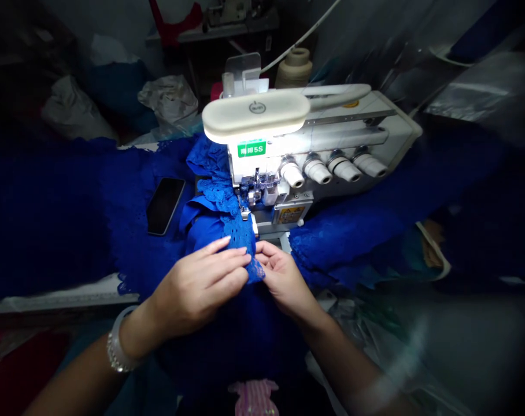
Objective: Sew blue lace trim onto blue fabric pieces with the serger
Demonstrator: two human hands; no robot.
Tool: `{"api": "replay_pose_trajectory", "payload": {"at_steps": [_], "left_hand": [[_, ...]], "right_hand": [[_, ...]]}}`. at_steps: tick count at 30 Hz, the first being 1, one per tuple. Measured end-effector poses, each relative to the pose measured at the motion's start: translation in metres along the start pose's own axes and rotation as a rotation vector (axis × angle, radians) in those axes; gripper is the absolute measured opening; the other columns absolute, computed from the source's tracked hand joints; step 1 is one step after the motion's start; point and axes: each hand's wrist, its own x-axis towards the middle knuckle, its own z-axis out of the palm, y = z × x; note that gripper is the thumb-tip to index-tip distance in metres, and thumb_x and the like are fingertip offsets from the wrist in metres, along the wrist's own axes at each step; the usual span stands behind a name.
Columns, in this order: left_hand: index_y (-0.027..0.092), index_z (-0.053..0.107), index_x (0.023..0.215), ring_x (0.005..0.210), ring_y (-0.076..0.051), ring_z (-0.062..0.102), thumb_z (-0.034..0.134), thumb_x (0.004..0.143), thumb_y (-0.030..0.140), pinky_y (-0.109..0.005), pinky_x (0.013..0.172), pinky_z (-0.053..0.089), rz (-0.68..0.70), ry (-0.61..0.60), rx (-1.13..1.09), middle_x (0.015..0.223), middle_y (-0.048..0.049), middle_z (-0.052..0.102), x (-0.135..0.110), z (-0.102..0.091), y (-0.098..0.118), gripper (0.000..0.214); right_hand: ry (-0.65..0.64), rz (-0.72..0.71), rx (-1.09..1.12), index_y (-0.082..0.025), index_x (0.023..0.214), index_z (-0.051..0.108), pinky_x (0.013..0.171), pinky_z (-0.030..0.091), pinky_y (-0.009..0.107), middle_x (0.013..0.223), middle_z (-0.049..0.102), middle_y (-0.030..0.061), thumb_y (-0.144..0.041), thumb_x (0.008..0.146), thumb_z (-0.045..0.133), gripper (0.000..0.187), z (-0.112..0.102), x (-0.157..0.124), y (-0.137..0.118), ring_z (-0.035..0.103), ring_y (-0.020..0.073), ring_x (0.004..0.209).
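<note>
Blue lace fabric [239,231] runs from under the presser foot of a white overlock sewing machine [262,156] toward me. My left hand [202,283] lies on the fabric with its fingers stretched out, the tips resting on the lace just in front of the foot. Across from it, my right hand [284,277] pinches the lace edge between thumb and fingers. A lace corner pokes out between the two hands. More blue cloth is gathered to the left of the needle area and hangs down over my lap.
A black smartphone [166,205] lies on blue cloth at the left. The machine's lamp arm [256,115] hangs over the needle area, with several white tension knobs [317,167] beside it. A thread cone [295,66] stands behind. Blue cloth spreads to the right, near clear plastic bags.
</note>
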Motion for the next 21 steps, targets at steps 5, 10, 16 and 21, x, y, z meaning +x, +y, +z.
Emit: {"api": "replay_pose_trajectory", "payload": {"at_steps": [5,10,16,21], "left_hand": [[0.009,0.061,0.101,0.109,-0.024,0.069,0.037,0.096,0.009,-0.045,0.1,0.054,0.02,-0.035,0.154,0.107,-0.0157,0.074,-0.002,0.011,0.015,0.024],[0.01,0.06,0.105,0.115,-0.024,0.065,0.04,0.094,0.007,-0.049,0.103,0.051,-0.011,0.011,0.149,0.109,-0.0168,0.073,-0.009,0.021,-0.001,0.023],[0.013,0.062,0.112,0.095,-0.015,0.068,0.052,0.09,0.008,-0.048,0.11,0.043,-0.229,0.132,0.001,0.098,-0.0075,0.071,-0.012,0.024,-0.018,0.025],[0.02,0.067,0.113,0.11,-0.021,0.065,0.055,0.092,0.014,-0.059,0.114,0.033,-0.254,0.064,0.028,0.108,-0.0083,0.07,-0.014,0.02,-0.006,0.025]], "right_hand": [[-0.06,0.023,0.06,-0.024,0.104,0.064,0.071,0.057,0.029,0.089,0.076,0.0032,-0.043,0.069,0.08,0.043,0.003,-0.008,-0.003,0.072,0.0183,0.077],[-0.042,-0.023,0.047,-0.022,0.098,0.069,0.087,0.056,0.036,0.092,0.075,0.0044,-0.036,0.068,0.082,0.036,0.001,-0.008,0.003,0.071,0.02,0.088],[0.075,0.01,-0.077,-0.018,0.076,0.069,0.066,0.057,0.028,0.067,0.069,-0.0021,-0.039,0.062,0.086,0.03,-0.003,-0.015,0.02,0.064,0.0138,0.061],[0.083,0.112,-0.083,-0.017,0.072,0.067,0.058,0.058,0.029,0.065,0.07,0.0002,-0.043,0.061,0.086,0.034,-0.005,-0.032,0.029,0.068,0.0162,0.058]]}}
